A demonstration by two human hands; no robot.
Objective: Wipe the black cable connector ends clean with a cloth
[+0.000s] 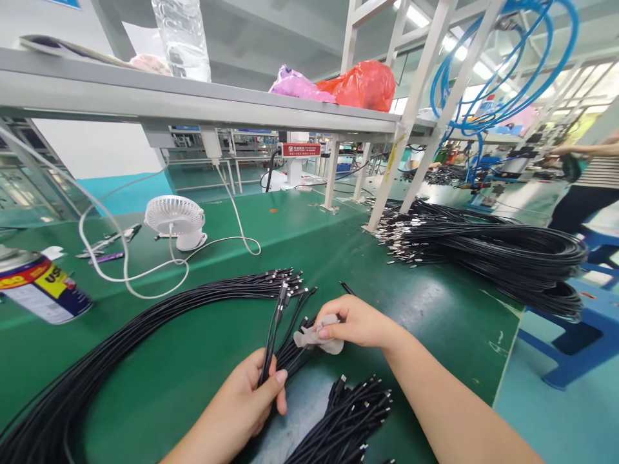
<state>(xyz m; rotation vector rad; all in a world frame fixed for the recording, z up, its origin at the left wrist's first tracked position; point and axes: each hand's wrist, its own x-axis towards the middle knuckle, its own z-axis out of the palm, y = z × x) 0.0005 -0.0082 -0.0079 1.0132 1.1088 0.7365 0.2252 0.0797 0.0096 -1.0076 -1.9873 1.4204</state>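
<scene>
My left hand (249,393) is closed around a few black cables (273,325), whose metal plug ends point up. In my right hand (358,321) a crumpled pale cloth (331,345) is pinched between thumb and fingers, by the ends of more black cables (289,353); whether it wraps any of them I cannot tell. Behind the left hand, a long curved bundle of black cables (145,316) runs across the green table (203,367). Another cable bundle (341,422) lies in front, its plugs toward the far side.
A large coil of black cables (507,251) lies at the right, by the shelf posts (387,174). At the left are a spray can (48,290), a small white fan (175,219) and a loose white cord (145,296). A person (597,174) stands far right, near blue stools (575,335).
</scene>
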